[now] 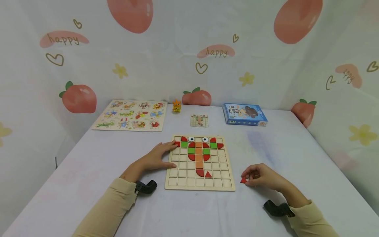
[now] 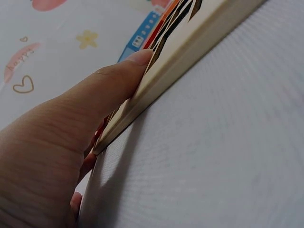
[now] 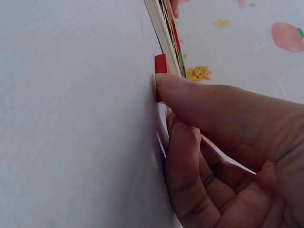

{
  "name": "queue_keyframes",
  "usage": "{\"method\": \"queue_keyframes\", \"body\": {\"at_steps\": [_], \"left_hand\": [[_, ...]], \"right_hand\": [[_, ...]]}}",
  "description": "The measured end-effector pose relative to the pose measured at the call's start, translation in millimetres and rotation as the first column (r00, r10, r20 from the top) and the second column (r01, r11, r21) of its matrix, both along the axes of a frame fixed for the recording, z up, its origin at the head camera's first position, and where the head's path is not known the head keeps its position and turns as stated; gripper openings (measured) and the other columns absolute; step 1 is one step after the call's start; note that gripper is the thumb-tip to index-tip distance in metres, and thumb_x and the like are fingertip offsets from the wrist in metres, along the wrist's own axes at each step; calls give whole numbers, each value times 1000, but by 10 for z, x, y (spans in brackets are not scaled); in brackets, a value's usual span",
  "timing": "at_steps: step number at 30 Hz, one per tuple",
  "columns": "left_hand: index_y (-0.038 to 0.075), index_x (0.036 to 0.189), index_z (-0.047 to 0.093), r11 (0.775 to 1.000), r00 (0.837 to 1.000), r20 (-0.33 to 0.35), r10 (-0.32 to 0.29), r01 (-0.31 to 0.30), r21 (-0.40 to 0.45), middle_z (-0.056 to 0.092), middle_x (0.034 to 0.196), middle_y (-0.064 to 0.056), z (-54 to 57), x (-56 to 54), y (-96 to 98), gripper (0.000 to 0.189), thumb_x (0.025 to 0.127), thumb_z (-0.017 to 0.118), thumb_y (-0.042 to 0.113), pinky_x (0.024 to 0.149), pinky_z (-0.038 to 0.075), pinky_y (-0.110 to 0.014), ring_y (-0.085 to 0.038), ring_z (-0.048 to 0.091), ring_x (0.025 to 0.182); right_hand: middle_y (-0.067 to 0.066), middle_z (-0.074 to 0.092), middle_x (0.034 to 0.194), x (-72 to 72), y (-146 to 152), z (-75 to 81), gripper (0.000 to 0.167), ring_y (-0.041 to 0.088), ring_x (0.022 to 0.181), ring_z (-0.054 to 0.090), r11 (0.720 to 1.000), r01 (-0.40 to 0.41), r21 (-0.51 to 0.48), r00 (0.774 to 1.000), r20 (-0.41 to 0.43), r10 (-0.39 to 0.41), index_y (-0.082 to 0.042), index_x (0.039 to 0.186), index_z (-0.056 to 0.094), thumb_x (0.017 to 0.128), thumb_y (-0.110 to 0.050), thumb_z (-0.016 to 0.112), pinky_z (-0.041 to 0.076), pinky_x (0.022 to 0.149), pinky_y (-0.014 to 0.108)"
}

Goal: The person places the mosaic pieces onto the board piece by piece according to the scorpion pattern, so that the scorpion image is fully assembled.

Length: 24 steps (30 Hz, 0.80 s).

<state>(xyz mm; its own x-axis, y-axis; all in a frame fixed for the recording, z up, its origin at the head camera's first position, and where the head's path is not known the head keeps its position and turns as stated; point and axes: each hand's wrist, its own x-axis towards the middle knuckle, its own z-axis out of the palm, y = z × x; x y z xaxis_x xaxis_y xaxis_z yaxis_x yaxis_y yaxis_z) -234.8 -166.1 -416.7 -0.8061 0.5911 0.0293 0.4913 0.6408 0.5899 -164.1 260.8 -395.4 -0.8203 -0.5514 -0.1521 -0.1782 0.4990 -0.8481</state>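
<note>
A square wooden grid board (image 1: pixel 182 181) lies flat, bearing red, green and orange pieces and two eye discs (image 1: pixel 191 139) in a pattern. My left hand (image 1: pixel 154 158) rests at its left side, thumb on the edge and fingertips by a red square (image 1: pixel 177 144). In the left wrist view the thumb (image 2: pixel 118 78) lies across the board's rim (image 2: pixel 190 57). To the right of the board, my right hand (image 1: pixel 263 177) pinches a small red triangle (image 1: pixel 243 180) at the table surface. Another red triangle (image 1: pixel 208 174) sits in a lower cell.
Behind the board lies a small pattern card (image 1: pixel 199 120). A bug puzzle board (image 1: pixel 130 115) is at the back left, an orange toy figure (image 1: pixel 176 106) beside it. A blue box (image 1: pixel 245 114) lies at the back right. A printed cloth covers table (image 1: pixel 192 214) and wall.
</note>
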Motion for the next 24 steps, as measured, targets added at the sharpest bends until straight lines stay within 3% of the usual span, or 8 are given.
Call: {"method": "queue_keyframes", "body": {"at_steps": [9, 18, 24], "left_hand": [[10, 143, 38, 1000, 1000, 3, 0, 0, -9, 22, 155, -8, 3, -1, 2, 81, 78, 72, 45, 119, 5, -49, -28, 19, 144], [11, 143, 37, 1000, 1000, 14, 6, -6, -7, 21, 156, -7, 10, 8, -8, 82, 77, 72, 45, 119, 4, -48, -27, 18, 144], [11, 143, 37, 1000, 1000, -2, 1, -1, -14, 22, 155, -7, 3, 0, -3, 82, 77, 71, 46, 119, 4, -49, -27, 19, 144]], "right_hand": [[10, 65, 82, -14, -50, 39, 18, 4, 66, 55, 1000, -17, 5, 1000, -16, 17, 4, 88, 61, 81, -10, 70, 48, 58, 20], [8, 66, 81, -153, -270, 148, 20, 4, 66, 55, 997, -57, 51, 998, 5, 56, 3, 101, 67, 88, -11, 62, 50, 59, 20], [10, 68, 86, -227, -509, 224, 21, 8, 69, 61, 996, -72, 54, 996, 61, 68, 3, 100, 67, 88, -14, 63, 55, 66, 21]]}}
